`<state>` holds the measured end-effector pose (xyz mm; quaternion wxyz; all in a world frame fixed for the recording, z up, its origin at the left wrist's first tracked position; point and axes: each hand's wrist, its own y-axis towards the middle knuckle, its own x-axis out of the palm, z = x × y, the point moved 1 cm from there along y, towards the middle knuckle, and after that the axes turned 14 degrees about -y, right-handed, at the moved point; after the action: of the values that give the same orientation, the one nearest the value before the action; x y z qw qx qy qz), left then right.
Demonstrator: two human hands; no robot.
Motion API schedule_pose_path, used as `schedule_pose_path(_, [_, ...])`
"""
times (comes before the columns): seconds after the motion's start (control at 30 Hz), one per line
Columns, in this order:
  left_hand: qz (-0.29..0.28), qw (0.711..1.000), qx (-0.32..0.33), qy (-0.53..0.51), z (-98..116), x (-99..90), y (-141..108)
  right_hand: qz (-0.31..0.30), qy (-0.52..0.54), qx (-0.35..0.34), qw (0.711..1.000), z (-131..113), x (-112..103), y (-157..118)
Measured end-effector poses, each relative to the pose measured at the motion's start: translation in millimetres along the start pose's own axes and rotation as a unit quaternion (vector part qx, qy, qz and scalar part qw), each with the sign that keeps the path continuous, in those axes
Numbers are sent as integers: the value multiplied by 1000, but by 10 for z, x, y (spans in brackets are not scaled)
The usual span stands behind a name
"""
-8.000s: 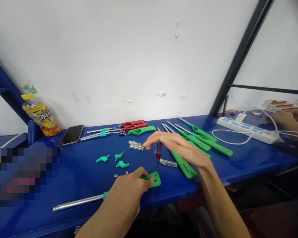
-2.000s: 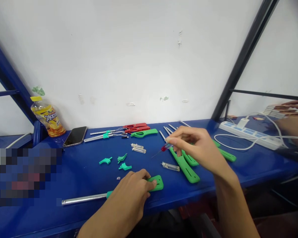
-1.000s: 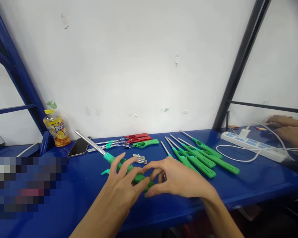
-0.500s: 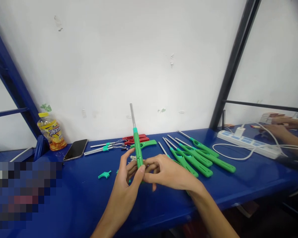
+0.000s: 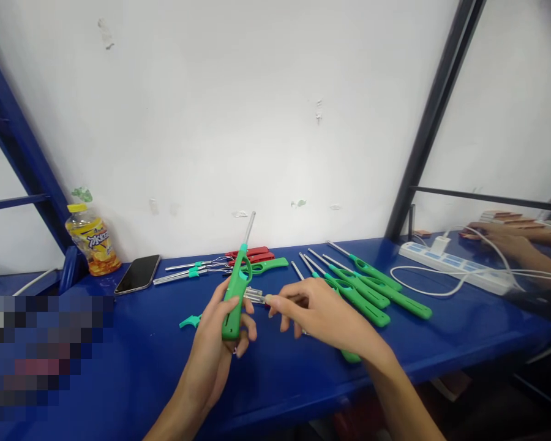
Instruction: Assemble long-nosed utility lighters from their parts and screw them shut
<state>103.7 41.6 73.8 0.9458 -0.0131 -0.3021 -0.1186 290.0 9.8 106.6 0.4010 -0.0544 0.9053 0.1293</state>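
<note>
In my left hand point(image 5: 220, 324) is a green long-nosed lighter point(image 5: 237, 294), tilted with its metal tube up and to the right. My fingers wrap round its handle. My right hand point(image 5: 314, 309) is apart from it, on its right, with thumb and forefinger pinched. Whatever they hold, if anything, I cannot make out. Small silvery parts point(image 5: 254, 295) show between the hands, close to the right thumb tip. A turquoise trigger piece point(image 5: 190, 321) lies left of my left hand, partly hidden by it.
Several green lighters point(image 5: 365, 303) lie at the right. Behind my left hand are red handles point(image 5: 257, 252), a green handle point(image 5: 270, 264) and metal tubes point(image 5: 179, 277). A phone point(image 5: 138, 274), a drink bottle point(image 5: 94, 242) and a power strip point(image 5: 459, 269) stand around. Another person's hand point(image 5: 500, 242) is at far right.
My right hand has come off the lighter and moved right. The left hand has lowered the lighter slightly leftward and turned it, so its side and trigger opening now show.
</note>
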Motion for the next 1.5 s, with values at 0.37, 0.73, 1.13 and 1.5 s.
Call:
schedule_pose_path(0.37, [-115, 976, -175, 56, -36, 112, -230, 48, -63, -16, 997, 6, 85, 90])
schedule_pose_path(0.73, [-81, 980, -157, 88, -179, 108, -229, 7, -59, -18, 998, 18, 119, 113])
schedule_pose_path(1.13, [-58, 985, -147, 62, -292, 42, -176, 8, -44, -19, 999, 65, 135, 117])
schedule_pose_path(1.5, [-67, 983, -152, 73, -287, 37, -151, 8, -51, -22, 998, 49, 116, 121])
